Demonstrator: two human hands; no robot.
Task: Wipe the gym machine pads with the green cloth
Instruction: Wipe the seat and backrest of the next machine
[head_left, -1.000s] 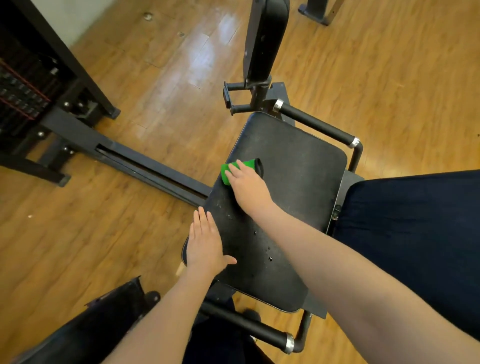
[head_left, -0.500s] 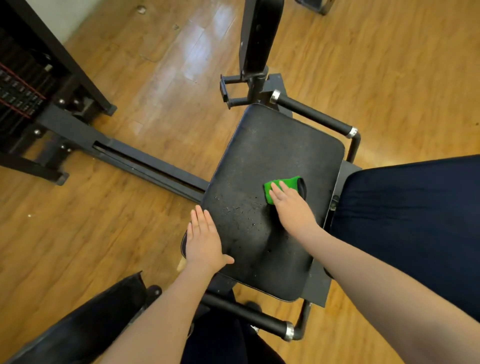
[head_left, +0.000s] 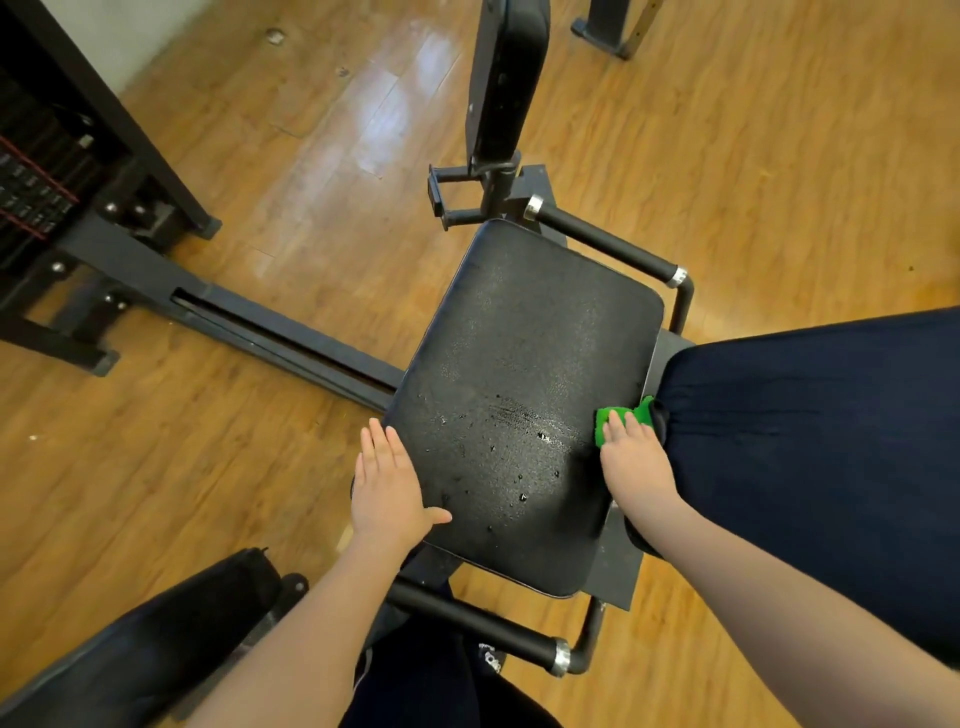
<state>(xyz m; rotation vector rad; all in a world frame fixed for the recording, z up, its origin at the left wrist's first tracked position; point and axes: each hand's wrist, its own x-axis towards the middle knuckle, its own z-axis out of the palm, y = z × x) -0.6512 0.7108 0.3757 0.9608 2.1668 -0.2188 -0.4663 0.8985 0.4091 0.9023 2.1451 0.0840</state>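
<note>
cloth (head_left: 626, 418): under right hand (head_left: 636, 460) fingertips, pad's (head_left: 524, 364) right edge
right hand: flat, fingers together, pressing cloth
left hand (head_left: 387, 483): flat, spread, pad's left edge

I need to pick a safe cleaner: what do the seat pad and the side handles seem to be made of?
Seat pad: likely black vinyl or faux leather, with a pebbled grain and a slight sheen; droplets bead on it. Side handles: matte black grips, probably rubber or foam, with shiny metal end collars on a painted metal frame.

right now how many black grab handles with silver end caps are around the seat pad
2. One grab handle runs along the far edge of the seat pad; the other grab handle runs along the near edge, below the left hand. Others may be hidden.
</note>
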